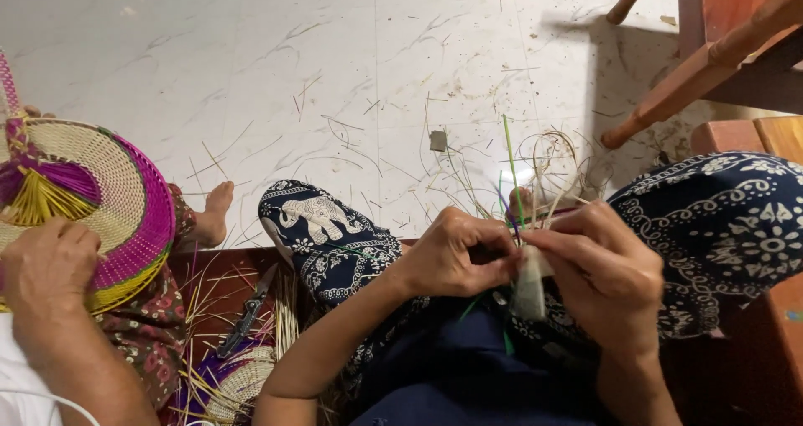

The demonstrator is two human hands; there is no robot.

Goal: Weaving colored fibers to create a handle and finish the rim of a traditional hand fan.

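Between the knees, right of the frame's centre, both hands meet on a small piece of weaving. The left hand [456, 254] has its fingers pressed together in a pinch on thin green strands [512, 179], which rise upward from the grip. The right hand [598, 271] is curled shut around a pale bundle [530, 288]; what this is, perhaps a strip of cloth or a small woven start, is hard to make out, since the fingers cover most of it. Loose pale reeds [556, 162] coil just behind the hands, blurred. Dark blue patterned trousers [335, 238] frame the work. On the white marbled floor [293, 58] lie scattered fibres. At the left edge another person's hand [46, 263] rests on a pink and straw woven fan [92, 196], partly cut off. Scissors [247, 313] lie at lower left beside a wooden chair leg's opposite corner.
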